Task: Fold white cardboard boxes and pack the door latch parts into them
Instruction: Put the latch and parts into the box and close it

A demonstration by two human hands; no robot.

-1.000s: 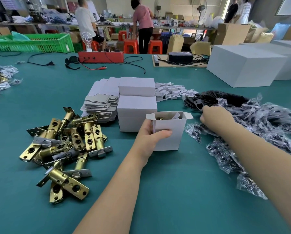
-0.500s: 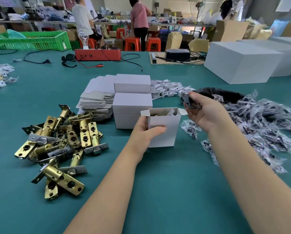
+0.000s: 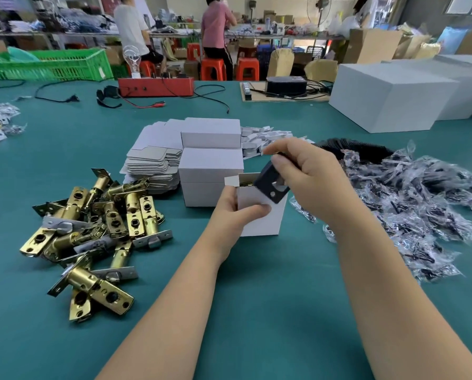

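A small open white cardboard box (image 3: 265, 219) stands upright on the green table, with a brass part showing inside. My left hand (image 3: 234, 209) grips its left front corner, thumb across the front face. My right hand (image 3: 308, 179) pinches a black strike plate (image 3: 269, 185) tilted over the box's open top, its lower end at the rim. A heap of brass door latches (image 3: 97, 229) lies to the left. Two closed white boxes (image 3: 211, 160) stand stacked just behind the open one.
Flat box blanks (image 3: 152, 163) are stacked left of the closed boxes. A row of black plates (image 3: 358, 150) and a pile of bagged screws (image 3: 421, 204) lie to the right. Large white cartons (image 3: 388, 100) stand back right. A red device (image 3: 155, 86) and cables are behind.
My right hand left the pile on the right, picked up a black plate and carried it left over the open box. The left hand has kept hold of the box.
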